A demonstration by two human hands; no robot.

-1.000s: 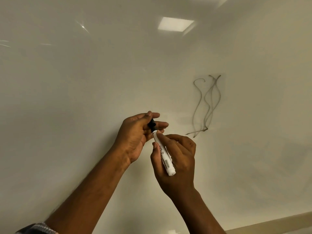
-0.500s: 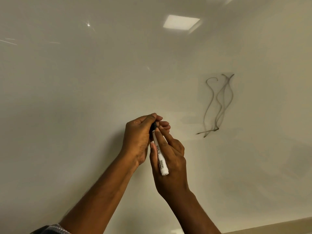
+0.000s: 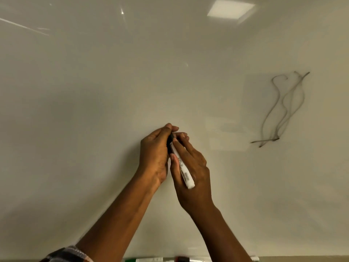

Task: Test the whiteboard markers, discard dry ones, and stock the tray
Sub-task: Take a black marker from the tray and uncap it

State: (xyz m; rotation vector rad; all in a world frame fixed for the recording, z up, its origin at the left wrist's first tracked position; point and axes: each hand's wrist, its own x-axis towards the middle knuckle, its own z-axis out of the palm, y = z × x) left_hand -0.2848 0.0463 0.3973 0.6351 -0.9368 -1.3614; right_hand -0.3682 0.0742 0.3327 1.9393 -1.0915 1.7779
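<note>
Right hand (image 3: 192, 173) wraps white marker (image 3: 184, 171) barrel, print on it too blurred to read; left hand (image 3: 154, 154) pinches its black cap (image 3: 171, 138) at top end. Glossy whiteboard (image 3: 94, 110) behind, grey squiggles (image 3: 283, 110) right of the grip, ceiling-light reflection (image 3: 230, 9) above it, more markers (image 3: 149, 259) below at frame bottom

Both forearms reach upward, the left hand (image 3: 154, 154) pinching the cap (image 3: 171, 138), the right hand (image 3: 194, 167) gripping the marker (image 3: 184, 173).

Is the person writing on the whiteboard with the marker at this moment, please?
No, the left hand grips the black end of the marker and the right hand grips its white barrel, apart from the grey scribble.
</note>
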